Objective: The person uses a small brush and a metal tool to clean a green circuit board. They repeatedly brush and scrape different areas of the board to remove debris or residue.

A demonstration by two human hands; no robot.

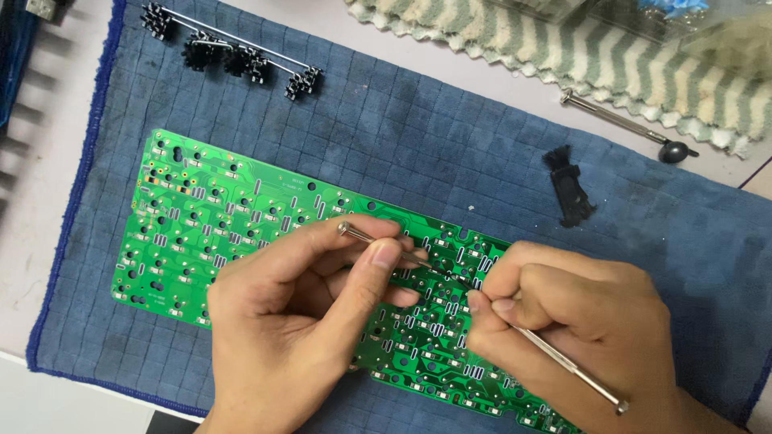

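A long green circuit board (241,217) lay slanted on a blue quilted cloth (450,145), and everything else is placed against that board. Above its left end, near the cloth's top edge, sat a row of small black clips on thin metal wires (233,55). Over the board's middle, the left hand (297,321) was closed on a slim metal tool (384,246), pinched between thumb and fingers, its rounded end sticking out above the thumb; the tip ran down toward the board's centre and was hard to make out against the dark parts there. Just to the right, the right hand (579,313) was clenched around a second thin metal rod (567,366), whose back end poked out below the palm; its working end was hidden behind the fingertips. The two hands sat close together, nearly touching over the board. The hands covered much of the board's lower right stretch, and the frame cut off its far corner. Above and right of the board lay a small black part (569,189), a black-capped screwdriver (627,127), and a striped towel (611,56), partly out of view.
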